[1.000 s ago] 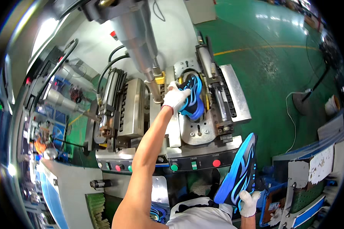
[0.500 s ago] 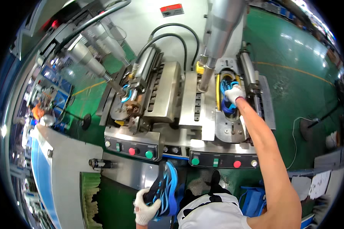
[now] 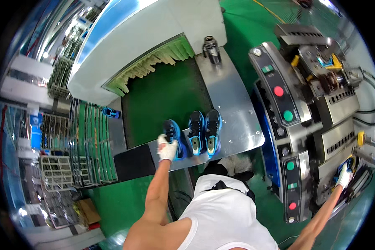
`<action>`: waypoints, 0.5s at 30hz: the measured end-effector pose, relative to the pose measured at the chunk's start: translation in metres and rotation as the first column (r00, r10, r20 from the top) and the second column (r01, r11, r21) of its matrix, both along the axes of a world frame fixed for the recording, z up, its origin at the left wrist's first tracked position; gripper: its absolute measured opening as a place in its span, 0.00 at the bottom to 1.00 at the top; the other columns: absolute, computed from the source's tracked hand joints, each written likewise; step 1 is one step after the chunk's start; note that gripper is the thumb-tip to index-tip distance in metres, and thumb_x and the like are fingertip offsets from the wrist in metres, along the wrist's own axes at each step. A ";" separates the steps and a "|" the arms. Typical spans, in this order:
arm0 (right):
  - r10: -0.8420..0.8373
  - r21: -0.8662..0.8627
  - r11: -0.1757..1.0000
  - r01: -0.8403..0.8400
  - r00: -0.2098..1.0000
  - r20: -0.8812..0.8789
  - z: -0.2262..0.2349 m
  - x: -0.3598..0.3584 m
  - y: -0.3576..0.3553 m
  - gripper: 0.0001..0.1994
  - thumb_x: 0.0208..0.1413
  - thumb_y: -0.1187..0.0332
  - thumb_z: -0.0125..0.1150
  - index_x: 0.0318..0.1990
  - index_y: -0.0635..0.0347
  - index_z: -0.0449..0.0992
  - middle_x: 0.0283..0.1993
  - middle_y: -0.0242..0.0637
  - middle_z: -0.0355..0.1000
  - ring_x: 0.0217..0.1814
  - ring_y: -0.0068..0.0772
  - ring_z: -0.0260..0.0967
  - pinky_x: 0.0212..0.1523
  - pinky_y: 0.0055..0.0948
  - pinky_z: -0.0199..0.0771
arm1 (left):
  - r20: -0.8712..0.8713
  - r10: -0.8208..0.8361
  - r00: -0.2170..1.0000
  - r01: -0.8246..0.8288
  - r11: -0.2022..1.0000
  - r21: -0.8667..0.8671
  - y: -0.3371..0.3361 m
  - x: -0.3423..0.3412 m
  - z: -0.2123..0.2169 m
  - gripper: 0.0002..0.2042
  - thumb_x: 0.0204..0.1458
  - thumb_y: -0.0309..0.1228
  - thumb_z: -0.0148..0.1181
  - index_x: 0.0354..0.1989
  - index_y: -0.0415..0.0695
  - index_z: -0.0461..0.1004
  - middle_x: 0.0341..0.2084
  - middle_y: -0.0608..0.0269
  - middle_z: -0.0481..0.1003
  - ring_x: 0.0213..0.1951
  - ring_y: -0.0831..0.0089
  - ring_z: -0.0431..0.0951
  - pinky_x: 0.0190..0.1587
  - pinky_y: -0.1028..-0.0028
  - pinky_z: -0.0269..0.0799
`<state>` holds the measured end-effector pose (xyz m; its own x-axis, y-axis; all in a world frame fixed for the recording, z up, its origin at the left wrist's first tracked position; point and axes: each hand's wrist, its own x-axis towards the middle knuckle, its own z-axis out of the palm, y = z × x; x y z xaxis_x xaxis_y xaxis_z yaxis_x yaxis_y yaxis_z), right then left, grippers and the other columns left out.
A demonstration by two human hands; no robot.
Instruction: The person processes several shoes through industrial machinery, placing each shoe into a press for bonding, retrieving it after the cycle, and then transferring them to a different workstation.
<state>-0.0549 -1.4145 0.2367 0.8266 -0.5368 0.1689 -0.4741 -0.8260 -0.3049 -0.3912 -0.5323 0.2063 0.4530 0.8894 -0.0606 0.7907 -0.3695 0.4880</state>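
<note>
Swung leftward, left hand (image 3: pixel 167 148) grips shoe (image 3: pixel 172 132) (heel-end) on belt (image 3: pixel 162 98).

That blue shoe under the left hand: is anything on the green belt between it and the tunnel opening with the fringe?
Nothing visible. The left hand rests on the blue shoe at the near end of the green belt. The belt looks bare up to the fringed opening. A pair of shoes sits beside it.

The green conveyor belt (image 3: pixel 162 96) lies open between the fringed curtain (image 3: pixel 154 62) at its far end and the shoes at its near edge. A pair of blue shoes (image 3: pixel 204 133) blocks the near right corner; the left hand (image 3: pixel 167 149) and a third shoe (image 3: pixel 172 132) block the near middle. A metal cylinder (image 3: pixel 211 49) stands at the far right edge.
</note>
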 end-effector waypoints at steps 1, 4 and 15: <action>0.123 -0.021 0.992 -0.121 0.989 0.088 0.022 0.000 0.127 0.38 0.60 0.45 0.62 0.68 0.67 0.66 0.65 0.55 0.70 0.64 0.55 0.70 0.65 0.42 0.67 | -0.055 0.052 0.997 -0.055 0.997 -0.057 -0.006 -0.044 -0.005 0.27 0.46 0.39 0.68 0.54 0.42 0.71 0.49 0.45 0.75 0.53 0.49 0.77 0.57 0.57 0.72; 0.360 -0.038 0.932 -0.361 0.907 0.220 0.075 -0.091 0.314 0.38 0.63 0.50 0.60 0.73 0.65 0.57 0.72 0.55 0.61 0.74 0.49 0.59 0.73 0.42 0.58 | -0.099 -0.088 0.991 0.095 0.993 0.066 -0.026 -0.004 -0.053 0.28 0.43 0.39 0.71 0.54 0.45 0.72 0.48 0.48 0.73 0.50 0.50 0.77 0.54 0.56 0.73; 0.428 0.006 0.893 -0.450 0.845 -0.319 -0.028 -0.141 0.419 0.39 0.49 0.61 0.68 0.68 0.67 0.63 0.66 0.58 0.65 0.64 0.57 0.67 0.66 0.45 0.66 | 0.160 -0.629 0.761 0.646 0.757 -0.097 0.143 0.087 -0.041 0.23 0.52 0.44 0.65 0.51 0.42 0.74 0.52 0.48 0.74 0.57 0.49 0.73 0.58 0.49 0.68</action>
<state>-0.1964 -0.9950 0.2088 0.9891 -0.1017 -0.1068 -0.1164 -0.9829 -0.1425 -0.3042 -0.3889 0.1657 0.9232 0.3773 -0.0735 0.3333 -0.6904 0.6421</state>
